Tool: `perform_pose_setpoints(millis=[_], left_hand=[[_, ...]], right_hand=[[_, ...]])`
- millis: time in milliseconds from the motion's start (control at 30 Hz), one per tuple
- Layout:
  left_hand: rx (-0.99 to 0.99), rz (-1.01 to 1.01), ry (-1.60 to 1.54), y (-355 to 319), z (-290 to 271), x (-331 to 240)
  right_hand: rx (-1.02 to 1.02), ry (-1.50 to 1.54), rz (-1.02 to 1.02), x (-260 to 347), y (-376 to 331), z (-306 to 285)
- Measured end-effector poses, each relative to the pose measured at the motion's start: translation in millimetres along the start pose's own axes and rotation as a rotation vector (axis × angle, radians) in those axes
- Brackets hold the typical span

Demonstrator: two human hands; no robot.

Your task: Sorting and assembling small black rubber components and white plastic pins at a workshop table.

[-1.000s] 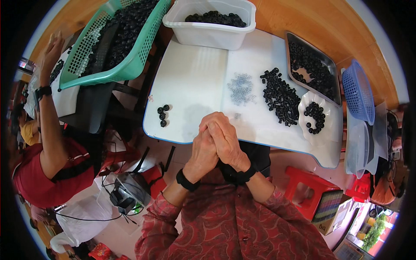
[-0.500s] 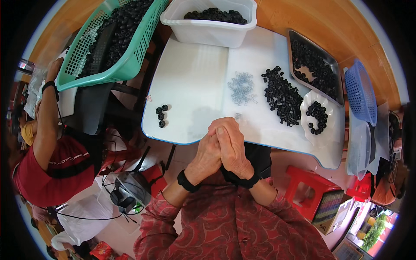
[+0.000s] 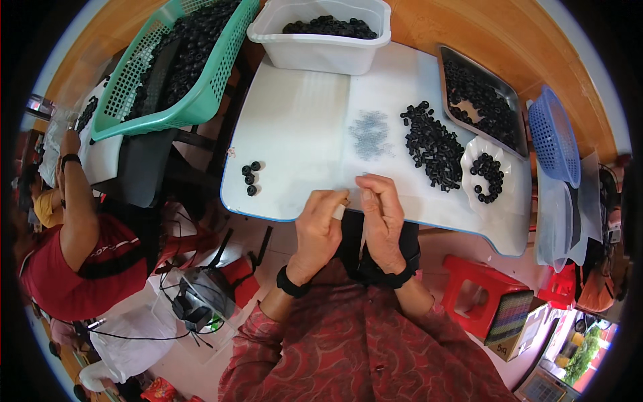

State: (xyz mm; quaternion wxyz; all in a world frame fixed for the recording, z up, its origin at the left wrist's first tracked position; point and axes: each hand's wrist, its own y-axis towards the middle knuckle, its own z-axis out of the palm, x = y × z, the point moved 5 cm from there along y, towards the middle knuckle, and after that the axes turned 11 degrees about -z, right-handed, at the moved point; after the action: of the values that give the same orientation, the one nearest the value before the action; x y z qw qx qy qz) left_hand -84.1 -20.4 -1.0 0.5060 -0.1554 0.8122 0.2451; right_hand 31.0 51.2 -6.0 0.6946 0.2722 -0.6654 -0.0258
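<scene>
At the front edge of the white table, my left hand is closed with its fingers curled in. A small white piece shows at its fingertips; I cannot tell whether it is a finger wrap or something held. Just to the right, my right hand is open, its fingers bent loosely and the thumb raised. The hands are a little apart. Beyond them lies a patch of tiny clear-grey pieces. A heap of short black cylindrical parts is to its right. Several round black parts sit at the left.
A scalloped white dish and a metal tray, both with black parts, stand at the right. A white tub is at the back, a green basket at the left. Nearby are a blue basket, a red stool and another person.
My hands have come apart from being clasped together; the right one has opened and moved right. The other person's arm at the left has drawn down.
</scene>
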Motion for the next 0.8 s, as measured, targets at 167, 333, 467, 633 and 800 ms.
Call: perform_pose_setpoints(millis=[167, 333, 467, 633, 800], left_hand=[[0.097, -0.498, -0.614, -6, -2, 25], [0.139, -0.548, -0.748, -15, 0, 20], [0.172, -0.567, -0.785, -19, 0, 12], [0.191, -0.501, -0.781, -21, -1, 5], [0.213, -0.465, -0.775, -22, -2, -4]], right_hand=[[0.076, -0.011, 0.034, 2, -15, -7], [0.094, 0.033, -0.035, 11, -17, -2], [0.088, 0.028, -0.051, 15, -18, -6], [0.059, 0.085, -0.030, 23, -19, -9], [0.067, 0.074, -0.043, 34, -17, -13]])
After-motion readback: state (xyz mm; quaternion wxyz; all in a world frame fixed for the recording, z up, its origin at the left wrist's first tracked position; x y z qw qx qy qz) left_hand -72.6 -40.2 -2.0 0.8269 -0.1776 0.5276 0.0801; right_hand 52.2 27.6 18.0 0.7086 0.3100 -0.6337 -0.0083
